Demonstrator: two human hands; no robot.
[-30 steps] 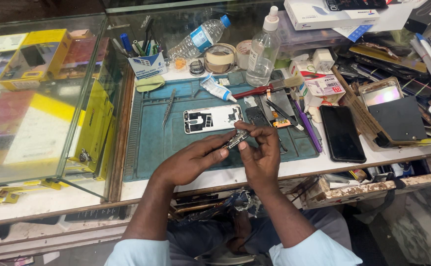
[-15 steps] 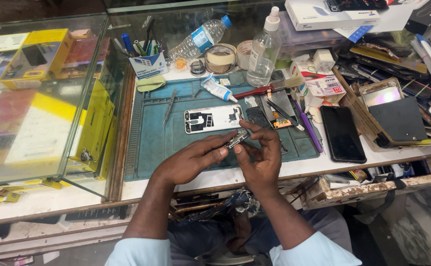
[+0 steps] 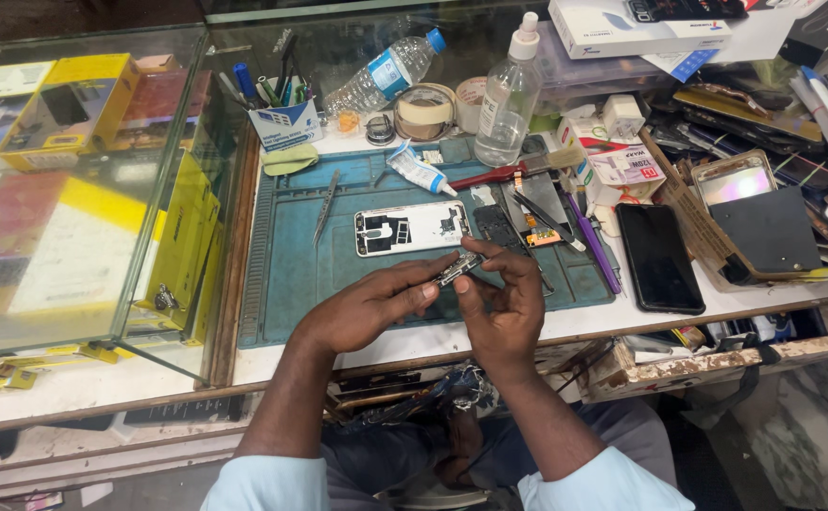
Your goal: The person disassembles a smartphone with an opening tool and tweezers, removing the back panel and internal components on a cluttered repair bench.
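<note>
a glass display case (image 3: pixel 73 189) is set at the bench's left edge. on the blue work mat (image 3: pixel 291 274), tweezers (image 3: pixel 325 206) and an opened white phone frame (image 3: pixel 411 228) are laid. above the mat's front edge, a small metal part (image 3: pixel 458 269) is pinched by the closed fingertips of the left hand (image 3: pixel 367 308) and the right hand (image 3: pixel 504 308). a black phone (image 3: pixel 658 257) is laid near the right edge.

Small metal part (image 3: pixel 458 268) mostly hidden by fingertips (image 3: pixel 471 284).
</note>
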